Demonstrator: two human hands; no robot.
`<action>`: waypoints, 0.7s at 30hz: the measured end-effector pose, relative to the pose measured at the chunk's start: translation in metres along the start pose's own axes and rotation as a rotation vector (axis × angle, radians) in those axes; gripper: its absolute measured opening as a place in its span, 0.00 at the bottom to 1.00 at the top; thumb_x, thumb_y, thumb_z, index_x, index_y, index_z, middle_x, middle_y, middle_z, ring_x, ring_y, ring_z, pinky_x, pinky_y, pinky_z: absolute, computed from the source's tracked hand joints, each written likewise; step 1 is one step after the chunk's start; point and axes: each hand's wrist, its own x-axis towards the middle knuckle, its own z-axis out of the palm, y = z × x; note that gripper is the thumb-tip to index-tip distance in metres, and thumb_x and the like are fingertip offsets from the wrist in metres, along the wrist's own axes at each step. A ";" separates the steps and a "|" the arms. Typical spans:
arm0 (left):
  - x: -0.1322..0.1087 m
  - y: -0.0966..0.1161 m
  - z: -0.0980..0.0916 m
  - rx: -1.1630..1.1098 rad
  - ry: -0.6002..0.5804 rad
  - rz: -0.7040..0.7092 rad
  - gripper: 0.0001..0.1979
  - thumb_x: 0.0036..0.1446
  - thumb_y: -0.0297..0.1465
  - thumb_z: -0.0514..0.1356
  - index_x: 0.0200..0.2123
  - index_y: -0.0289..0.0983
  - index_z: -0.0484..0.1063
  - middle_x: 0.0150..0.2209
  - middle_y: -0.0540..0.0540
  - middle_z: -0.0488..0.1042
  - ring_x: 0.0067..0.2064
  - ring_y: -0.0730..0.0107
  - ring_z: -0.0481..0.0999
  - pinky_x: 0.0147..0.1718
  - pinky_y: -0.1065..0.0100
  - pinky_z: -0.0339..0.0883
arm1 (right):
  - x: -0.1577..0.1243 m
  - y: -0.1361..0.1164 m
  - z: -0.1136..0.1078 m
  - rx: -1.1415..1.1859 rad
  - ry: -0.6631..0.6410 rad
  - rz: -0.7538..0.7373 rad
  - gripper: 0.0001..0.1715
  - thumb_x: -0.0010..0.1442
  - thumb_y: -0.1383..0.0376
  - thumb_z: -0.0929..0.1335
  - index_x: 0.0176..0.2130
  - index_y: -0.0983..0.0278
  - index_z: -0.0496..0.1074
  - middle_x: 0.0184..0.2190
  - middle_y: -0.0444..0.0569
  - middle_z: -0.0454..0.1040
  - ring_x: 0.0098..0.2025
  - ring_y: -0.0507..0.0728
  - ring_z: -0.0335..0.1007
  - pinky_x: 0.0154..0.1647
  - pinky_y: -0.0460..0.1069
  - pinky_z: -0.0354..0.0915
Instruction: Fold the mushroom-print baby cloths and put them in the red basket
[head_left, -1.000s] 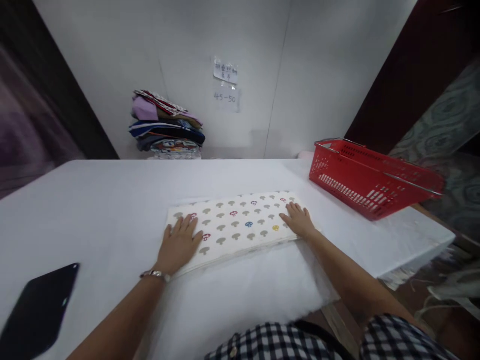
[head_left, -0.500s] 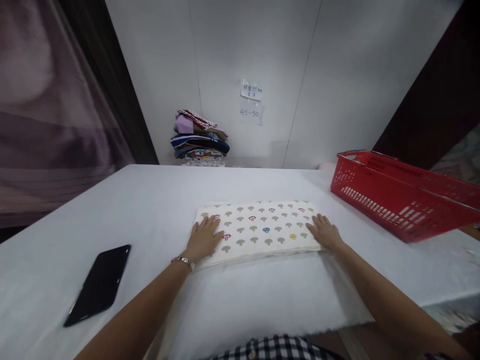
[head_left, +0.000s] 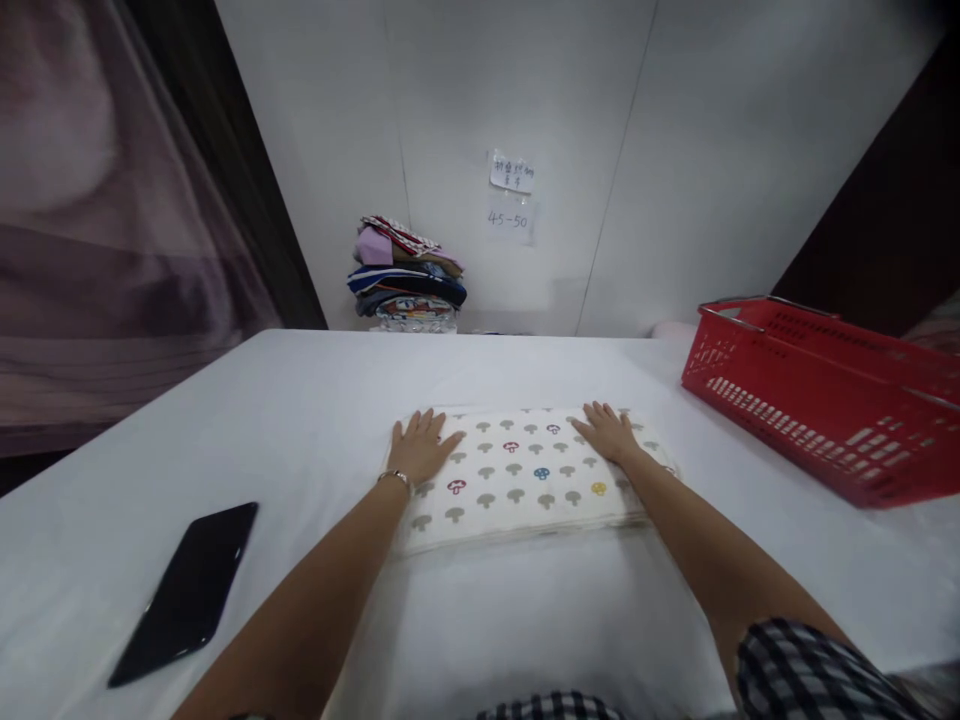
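Note:
A folded white cloth (head_left: pixel 517 480) printed with grey, red, blue and yellow mushrooms lies flat on the white-covered table (head_left: pixel 322 400). Several layers show along its front edge. My left hand (head_left: pixel 421 447) presses on its far left part, palm down with fingers spread; a metal bracelet circles that wrist. On the far right part rests my right hand (head_left: pixel 606 432), also flat with its fingers apart. Neither hand grips anything.
A black phone (head_left: pixel 187 590) lies at the left of the table. A red plastic basket (head_left: pixel 825 400) stands at the right. Behind the table's far edge is a stack of folded fabrics (head_left: pixel 409 270), with handwritten paper signs (head_left: pixel 511 200) on the wall.
Both hands have slid away from me over the cloth toward its far edge, and my right hand has also moved left. The cloth still lies folded; the view has shifted slightly.

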 end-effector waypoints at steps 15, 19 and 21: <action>-0.005 -0.002 -0.001 -0.084 0.115 -0.017 0.34 0.59 0.50 0.41 0.63 0.37 0.50 0.65 0.43 0.48 0.66 0.59 0.43 0.62 0.51 0.36 | -0.014 0.036 -0.008 0.295 0.083 0.065 0.36 0.62 0.50 0.55 0.64 0.63 0.50 0.66 0.48 0.46 0.67 0.56 0.39 0.64 0.52 0.42; -0.004 -0.003 -0.010 -0.278 0.174 -0.069 0.30 0.60 0.45 0.43 0.62 0.38 0.53 0.65 0.43 0.50 0.66 0.62 0.46 0.62 0.57 0.38 | -0.050 0.072 -0.012 0.314 0.131 0.212 0.35 0.61 0.56 0.59 0.62 0.70 0.53 0.63 0.56 0.54 0.64 0.60 0.49 0.63 0.52 0.48; -0.004 -0.006 -0.018 -0.392 0.182 -0.139 0.27 0.61 0.44 0.43 0.60 0.39 0.57 0.64 0.43 0.53 0.64 0.63 0.51 0.61 0.60 0.44 | -0.066 0.087 -0.011 0.327 0.125 0.264 0.35 0.58 0.58 0.61 0.61 0.70 0.55 0.60 0.57 0.59 0.61 0.62 0.55 0.60 0.54 0.52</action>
